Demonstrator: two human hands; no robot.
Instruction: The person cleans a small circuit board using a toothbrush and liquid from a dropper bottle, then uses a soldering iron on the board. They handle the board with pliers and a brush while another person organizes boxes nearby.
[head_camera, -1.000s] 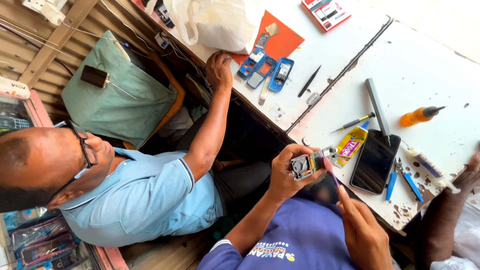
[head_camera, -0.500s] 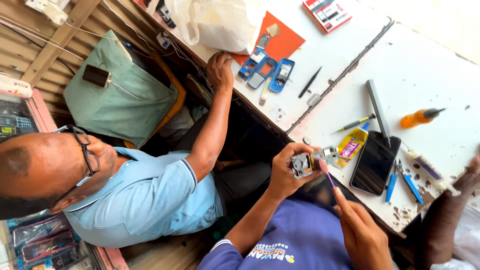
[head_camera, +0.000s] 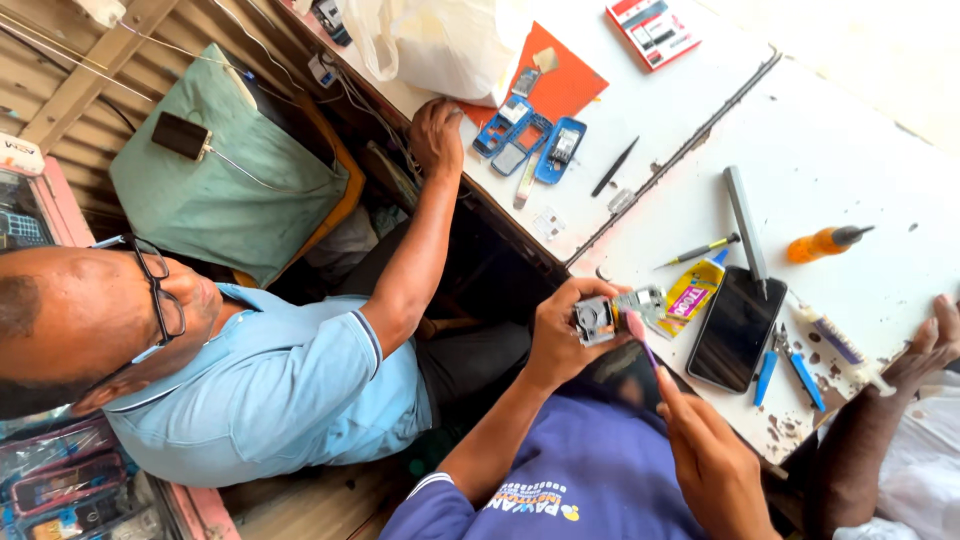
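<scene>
Clutter spreads across a white, chipped workbench (head_camera: 850, 130).
A black slab phone (head_camera: 737, 328) lies near the front edge beside blue-handled pliers (head_camera: 786, 363); an orange-handled screwdriver (head_camera: 828, 241) sits toward the right edge, while blue plastic phone shells (head_camera: 530, 140) and an orange card sheet (head_camera: 563, 80) occupy the far left corner.

The counter (head_camera: 850, 130) is white paint, chipped and rough at its near edge; the phone (head_camera: 735, 328) has glossy black glass; the screwdriver (head_camera: 825, 241) has a smooth orange plastic handle.
</scene>
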